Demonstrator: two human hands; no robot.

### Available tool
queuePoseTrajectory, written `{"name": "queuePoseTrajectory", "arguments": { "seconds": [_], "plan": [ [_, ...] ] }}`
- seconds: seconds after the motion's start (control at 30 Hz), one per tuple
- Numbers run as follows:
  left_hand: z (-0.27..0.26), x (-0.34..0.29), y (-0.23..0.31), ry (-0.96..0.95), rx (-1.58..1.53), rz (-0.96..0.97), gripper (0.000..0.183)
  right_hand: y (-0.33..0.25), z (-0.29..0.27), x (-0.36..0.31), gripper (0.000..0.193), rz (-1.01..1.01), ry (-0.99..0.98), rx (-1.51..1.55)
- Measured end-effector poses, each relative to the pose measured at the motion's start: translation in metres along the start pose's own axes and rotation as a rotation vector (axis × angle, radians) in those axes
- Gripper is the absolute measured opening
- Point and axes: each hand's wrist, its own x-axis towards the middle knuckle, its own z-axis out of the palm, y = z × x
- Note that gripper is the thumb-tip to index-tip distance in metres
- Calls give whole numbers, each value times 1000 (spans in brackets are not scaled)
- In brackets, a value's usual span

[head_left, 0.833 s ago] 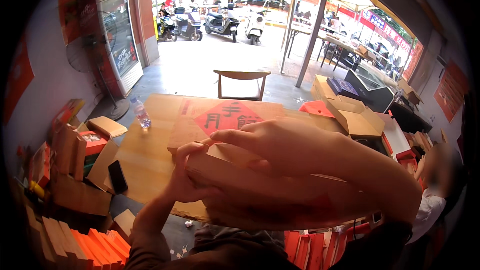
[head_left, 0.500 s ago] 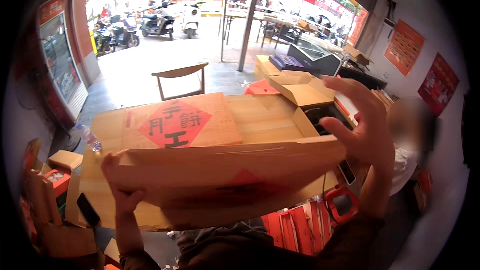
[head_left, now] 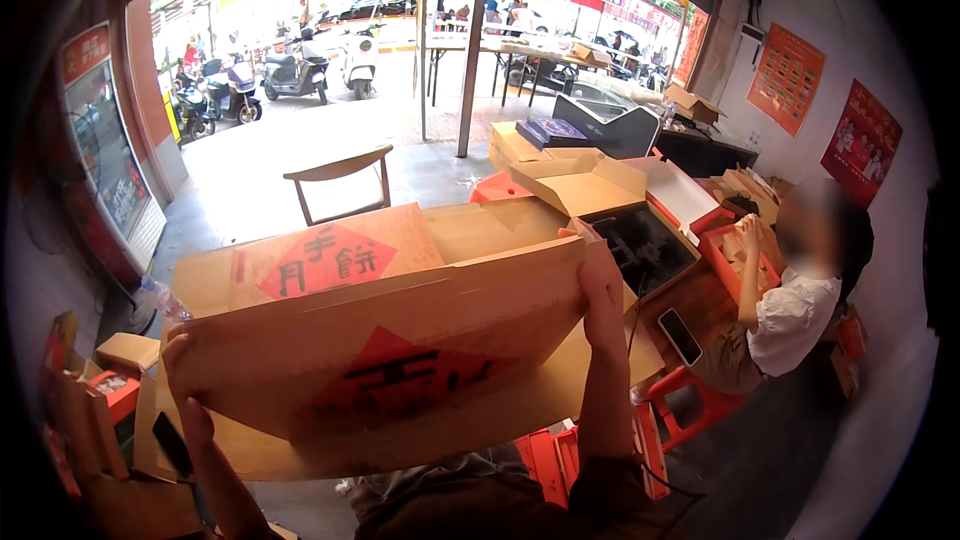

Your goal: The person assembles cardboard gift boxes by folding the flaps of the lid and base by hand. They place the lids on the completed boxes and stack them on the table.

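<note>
Held box: A long brown cardboard box marked with a red diamond (head_left: 300, 355) is held tilted over the near part of the light wooden table (head_left: 545, 395); whether its lower edge is touching cannot be told.
Left end: Grasped by the left hand (head_left: 183, 378), the thumb laid on the near face.
Right end: Grasped at the upper corner by the right hand (head_left: 602, 290), fingertips hooked over the top edge.
Far side: A flat brown carton (head_left: 405, 240) is partly hidden behind that edge.
Left clearance: Narrow in view; a clear plastic bottle (head_left: 163, 299) is seen just beyond.
Right clearance: A gap is left before the black smartphone (head_left: 680, 336); a flapped brown carton (head_left: 578, 180) is placed near, beyond the hand.
Seated person: A white-topped person (head_left: 795, 325) is noted on a red plastic stool (head_left: 680, 402), well apart.
</note>
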Motion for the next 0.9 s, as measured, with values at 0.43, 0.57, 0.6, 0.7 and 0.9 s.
{"name": "queuePoseTrajectory", "arguments": {
  "seconds": [0.43,0.57,0.6,0.7,0.9],
  "plan": [
    [-14,80,82,-450,-218,-279,117,22,0,7,92,-59,7,286],
    [-23,85,67,-385,-122,-297,108,25,-3,9,90,-137,15,270],
    [-21,88,67,-402,21,-216,102,26,-3,10,90,-153,12,257],
    [-19,102,76,-441,343,60,82,27,-6,11,90,-169,18,231],
    [12,130,119,-552,355,344,24,26,-4,16,91,-173,-38,213]
  ]
}}
